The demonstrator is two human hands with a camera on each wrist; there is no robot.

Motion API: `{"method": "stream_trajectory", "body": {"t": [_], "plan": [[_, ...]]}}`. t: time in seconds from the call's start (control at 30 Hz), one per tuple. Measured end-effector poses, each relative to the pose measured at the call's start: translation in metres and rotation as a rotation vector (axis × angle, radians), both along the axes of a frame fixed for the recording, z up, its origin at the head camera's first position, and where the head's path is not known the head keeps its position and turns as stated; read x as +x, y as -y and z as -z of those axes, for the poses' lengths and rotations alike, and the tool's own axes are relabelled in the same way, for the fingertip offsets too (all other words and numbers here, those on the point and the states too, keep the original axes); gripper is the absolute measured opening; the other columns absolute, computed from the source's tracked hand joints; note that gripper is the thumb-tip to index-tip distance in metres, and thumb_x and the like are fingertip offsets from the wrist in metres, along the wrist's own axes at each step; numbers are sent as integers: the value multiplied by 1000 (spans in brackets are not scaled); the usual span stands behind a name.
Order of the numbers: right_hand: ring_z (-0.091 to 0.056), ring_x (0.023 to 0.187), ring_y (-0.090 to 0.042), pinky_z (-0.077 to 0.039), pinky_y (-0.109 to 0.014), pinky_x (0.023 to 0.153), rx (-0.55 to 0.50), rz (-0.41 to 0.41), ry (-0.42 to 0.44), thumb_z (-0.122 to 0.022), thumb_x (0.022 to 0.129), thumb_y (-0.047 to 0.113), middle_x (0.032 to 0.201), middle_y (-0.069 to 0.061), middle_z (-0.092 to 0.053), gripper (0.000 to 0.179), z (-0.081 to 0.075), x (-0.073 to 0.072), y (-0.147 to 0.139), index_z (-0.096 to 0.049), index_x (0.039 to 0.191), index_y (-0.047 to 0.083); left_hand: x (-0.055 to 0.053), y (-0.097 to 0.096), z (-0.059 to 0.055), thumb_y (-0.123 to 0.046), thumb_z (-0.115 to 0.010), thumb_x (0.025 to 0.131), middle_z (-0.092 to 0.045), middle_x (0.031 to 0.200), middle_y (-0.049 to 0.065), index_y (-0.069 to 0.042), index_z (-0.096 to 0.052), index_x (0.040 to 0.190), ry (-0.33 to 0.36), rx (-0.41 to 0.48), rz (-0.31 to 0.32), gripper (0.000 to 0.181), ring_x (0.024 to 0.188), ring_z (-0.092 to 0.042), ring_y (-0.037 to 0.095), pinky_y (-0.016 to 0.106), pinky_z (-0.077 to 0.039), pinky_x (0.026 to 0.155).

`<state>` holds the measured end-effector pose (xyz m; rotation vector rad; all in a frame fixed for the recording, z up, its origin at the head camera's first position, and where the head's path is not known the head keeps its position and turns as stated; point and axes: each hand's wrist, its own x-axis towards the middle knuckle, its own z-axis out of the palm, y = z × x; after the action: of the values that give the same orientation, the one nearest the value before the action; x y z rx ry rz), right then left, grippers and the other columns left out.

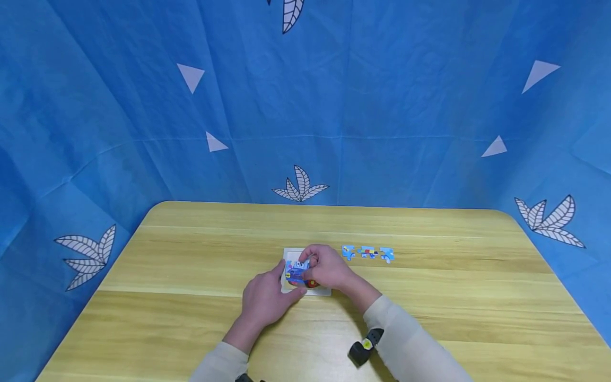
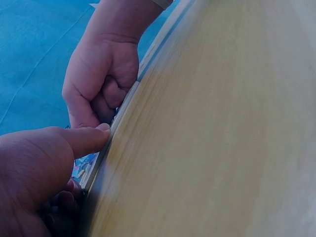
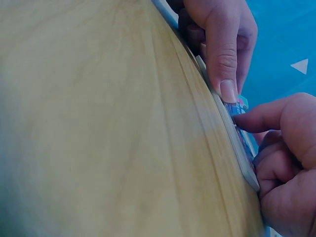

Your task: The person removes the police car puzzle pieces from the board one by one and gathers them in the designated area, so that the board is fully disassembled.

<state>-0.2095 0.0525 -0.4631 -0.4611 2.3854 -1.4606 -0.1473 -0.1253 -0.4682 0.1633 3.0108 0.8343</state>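
Note:
A small jigsaw board (image 1: 325,292) with a pale rim lies on the wooden table, partly filled with a blue cartoon vehicle that has eyes and red wheels. My left hand (image 1: 267,298) holds the board at its near left corner, the thumb along the near edge (image 2: 94,173). Over the board, my right hand (image 1: 329,269) has its fingers curled, thumb and index finger pinching at a blue puzzle piece (image 1: 299,265). The right hand (image 3: 291,153) hides the board's right part. In the left wrist view, both hands cover most of the picture.
Several loose blue puzzle pieces lie in a row right of the board, among them a left one (image 1: 348,251), a middle one (image 1: 367,250) and a right one (image 1: 387,254). A blue patterned cloth (image 1: 382,106) hangs behind the table (image 1: 477,276).

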Motion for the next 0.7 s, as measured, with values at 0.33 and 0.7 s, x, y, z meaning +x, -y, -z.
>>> {"method": "stream_trajectory", "body": {"t": [0.33,0.7], "plan": [[-41,49,-12,-35,-27,50,31,24,-41,-75,85,4,56,2,-44,13,0,1,1,-67,95,7,0,-1,-2,-59,-74,82,-43,54,-3,2,-53,143,-8,-11,3,89,52,-42,15,33,-34,49],[-42,52,-12,-37,-27,52,-24,24,-48,-71,86,-3,58,2,-44,15,2,2,0,-69,98,6,1,-1,-3,-59,-75,81,-41,54,-2,2,-53,143,-4,-5,-3,89,50,-39,15,33,-31,48]]}}
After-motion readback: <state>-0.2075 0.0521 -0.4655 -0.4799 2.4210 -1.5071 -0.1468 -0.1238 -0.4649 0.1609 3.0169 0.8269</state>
